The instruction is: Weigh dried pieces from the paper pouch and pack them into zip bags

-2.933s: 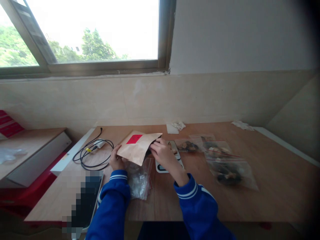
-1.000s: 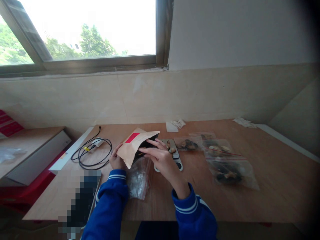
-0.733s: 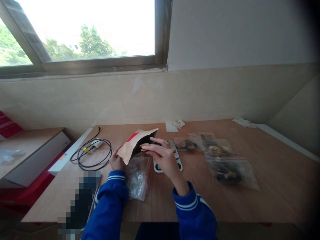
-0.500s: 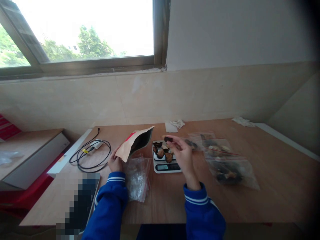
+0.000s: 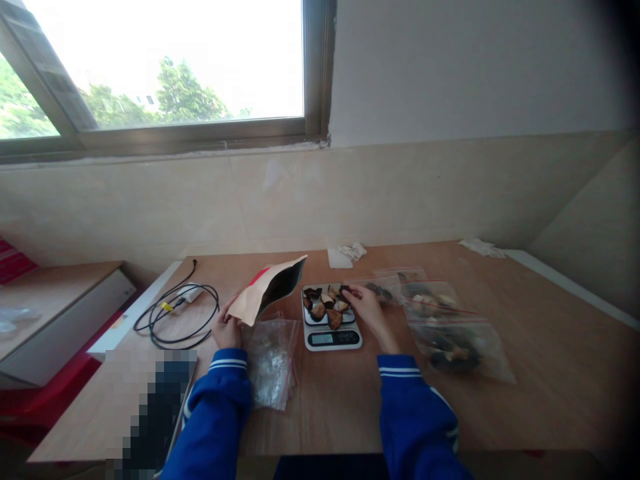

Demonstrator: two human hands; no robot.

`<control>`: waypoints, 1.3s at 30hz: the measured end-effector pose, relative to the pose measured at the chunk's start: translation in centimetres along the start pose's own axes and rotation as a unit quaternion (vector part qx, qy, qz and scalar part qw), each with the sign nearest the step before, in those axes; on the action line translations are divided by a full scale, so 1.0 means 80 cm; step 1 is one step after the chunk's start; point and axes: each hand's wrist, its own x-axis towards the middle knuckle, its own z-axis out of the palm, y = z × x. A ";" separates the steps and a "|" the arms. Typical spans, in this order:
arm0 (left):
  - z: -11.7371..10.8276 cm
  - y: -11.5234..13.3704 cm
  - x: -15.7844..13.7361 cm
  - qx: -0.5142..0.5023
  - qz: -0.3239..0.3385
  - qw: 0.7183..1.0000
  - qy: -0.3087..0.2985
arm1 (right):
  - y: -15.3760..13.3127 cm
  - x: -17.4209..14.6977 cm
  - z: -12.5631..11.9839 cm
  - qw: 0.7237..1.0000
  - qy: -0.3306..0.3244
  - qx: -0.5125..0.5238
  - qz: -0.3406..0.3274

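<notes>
While right hand (image 5: 364,305) overlaps scale (image 5: 331,339) edge, tabletop (image 5: 340,400) stretches on near side.

a scale (image 5: 333,341) bearing loose pieces (image 5: 335,319) sits on the bench (image 5: 340,413), between a cable (image 5: 179,304) at left and bags (image 5: 493,353) at right.

Left of centre, matt brown-paper pouch (image 5: 250,300); mid-frame, smooth plastic-looking scale (image 5: 334,347), rough slices (image 5: 335,319); right, glossy clear-plastic bags (image 5: 489,357); lower centre, wood-grain tabletop (image 5: 335,413).
</notes>
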 end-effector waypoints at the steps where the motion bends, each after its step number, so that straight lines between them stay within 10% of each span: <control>1: 0.000 0.000 0.000 -0.003 -0.002 1.000 -0.001 | 0.001 -0.001 -0.001 1.000 -0.004 -0.003 -0.001; 39: -0.004 -0.006 0.000 0.025 -0.013 1.000 0.005 | 0.009 -0.003 0.004 0.995 0.041 -0.071 -0.050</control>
